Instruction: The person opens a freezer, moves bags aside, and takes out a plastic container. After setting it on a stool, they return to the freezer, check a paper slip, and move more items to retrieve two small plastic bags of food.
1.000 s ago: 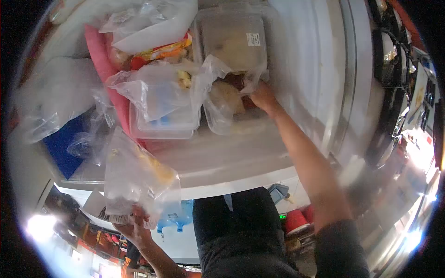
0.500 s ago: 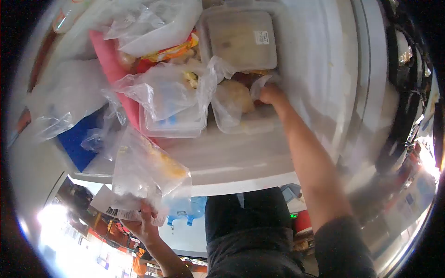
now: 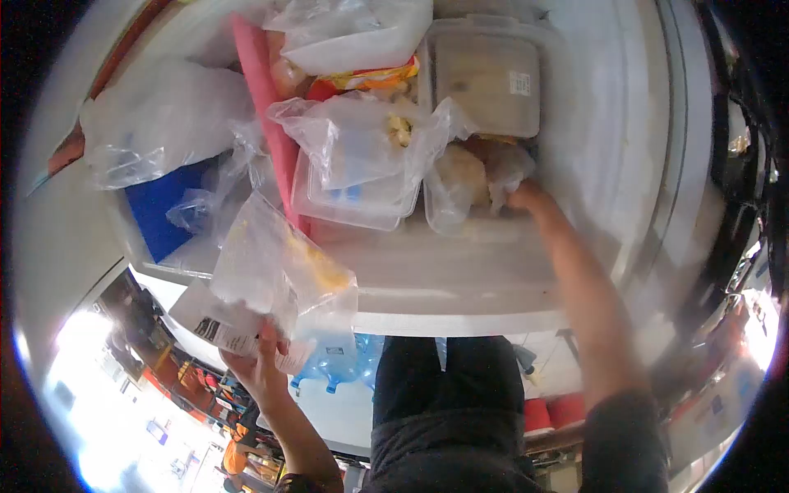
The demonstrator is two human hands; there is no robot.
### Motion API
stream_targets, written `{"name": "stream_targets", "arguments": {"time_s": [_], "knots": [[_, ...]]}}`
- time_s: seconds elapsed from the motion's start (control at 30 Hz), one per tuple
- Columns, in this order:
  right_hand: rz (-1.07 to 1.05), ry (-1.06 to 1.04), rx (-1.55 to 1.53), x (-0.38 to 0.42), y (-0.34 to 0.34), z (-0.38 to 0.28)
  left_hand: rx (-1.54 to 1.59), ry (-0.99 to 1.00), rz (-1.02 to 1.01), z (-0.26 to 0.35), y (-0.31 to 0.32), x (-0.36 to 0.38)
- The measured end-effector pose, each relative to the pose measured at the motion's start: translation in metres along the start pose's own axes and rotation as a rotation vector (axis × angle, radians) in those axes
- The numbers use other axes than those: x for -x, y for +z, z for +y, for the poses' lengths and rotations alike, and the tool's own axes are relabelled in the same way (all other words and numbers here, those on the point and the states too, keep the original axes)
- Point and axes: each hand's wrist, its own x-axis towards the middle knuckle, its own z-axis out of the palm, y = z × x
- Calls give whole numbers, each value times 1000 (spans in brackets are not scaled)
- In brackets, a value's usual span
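My left hand point(image 3: 259, 357) is closed on a clear plastic bag point(image 3: 279, 263) with something yellow inside, together with white printed papers point(image 3: 201, 316). It is in front of the freezer's white rim point(image 3: 460, 325). My right hand point(image 3: 526, 195) reaches inside and pinches a small plastic bag point(image 3: 505, 164) with brownish contents, just below a lidded container point(image 3: 486, 86). Beside that bag is a pale bagged item point(image 3: 460, 177). A clear plastic box point(image 3: 357, 197) lies left of it, partly under a crumpled bag point(image 3: 329, 135).
A pink divider point(image 3: 267, 107) stands left of the containers. Further left are a large white plastic bag point(image 3: 173, 123) and a blue item point(image 3: 168, 214). Blue water bottles point(image 3: 341, 361) are below the rim. A person in orange point(image 3: 236, 456) is at the lower left.
The view has shifted, so the freezer contents appear further right. My right hand remains at the small bag, which now shows more fully. My left hand still holds its bag and papers.
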Motion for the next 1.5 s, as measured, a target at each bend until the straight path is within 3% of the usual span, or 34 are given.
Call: {"name": "stream_targets", "arguments": {"time_s": [0.07,0.2,0.27,0.3,0.37,0.4,0.47,0.6,0.67,0.7,0.77,0.87,1.0,1.07,1.2,1.27,1.4,1.47,1.5], "knots": [[-14,-115,65,6,-1,6,36,22,-27,-3,-3,-3],[70,-30,240,-34,45,44,50,-29,23,0,1,0],[110,-358,133,0,23,28,186,32,-31,-1,1,0],[108,-358,140,7,24,30,190,29,-27,-3,-2,1],[397,-542,-114,21,24,39,107,-9,-46,-10,-8,2],[394,-542,-108,27,23,42,111,-13,-43,-11,-8,3],[542,-544,250,35,20,47,103,-22,-1,-11,-5,3],[581,-349,114,23,24,59,103,10,-9,-16,-3,1],[261,-214,152,74,-17,-4,128,45,-76,-21,-12,-1],[260,-225,147,75,-16,-7,119,51,-69,-19,-14,-3],[251,-248,-146,77,-19,-4,117,6,-50,-16,-12,-3],[397,-115,12,87,-9,5,127,-6,-14,-10,-9,-5],[412,-71,82,93,-15,15,165,-13,-39,-11,-13,-12],[508,-4,-134,117,-28,-1,166,-33,-56,-13,-14,-11],[571,-77,-116,116,-32,15,184,-39,-72,-18,-21,-12],[477,-89,-610,107,-28,26,197,-49,-68,-20,-24,-11],[440,-134,-526,128,-40,-3,411,-32,31,-28,-27,-11],[348,-63,-1002,114,-31,7,461,-55,64,-33,-37,-14],[361,-61,-997,118,-39,2,472,-56,56,-36,-39,-15]]}}
